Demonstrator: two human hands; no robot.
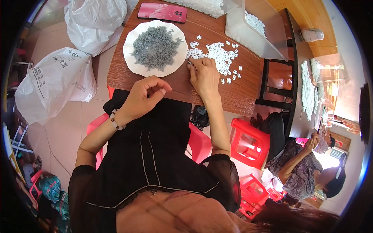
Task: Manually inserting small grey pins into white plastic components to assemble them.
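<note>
My left hand (pixel 145 97) hovers over the near edge of the brown table, below the plate. Its fingers are curled, with thumb and forefinger close together; whatever they pinch, if anything, is too small to make out. My right hand (pixel 204 73) rests at the near left side of a spread of small white plastic pieces (pixel 219 56) with holes in them. Its fingers are bent and closed around a small white piece, partly hidden under them. Left of it, a white plate with a wavy rim (pixel 130 64) holds a heap of small grey rod-like pieces (pixel 155 46).
A pink phone (pixel 161 12) lies beyond the plate. At the far right stands a translucent bin (pixel 252 37) of white pieces. White sacks (pixel 58 83) sit on the floor at left. Red stools (pixel 248 143) and a person (pixel 301 171) at a dark table are to the right.
</note>
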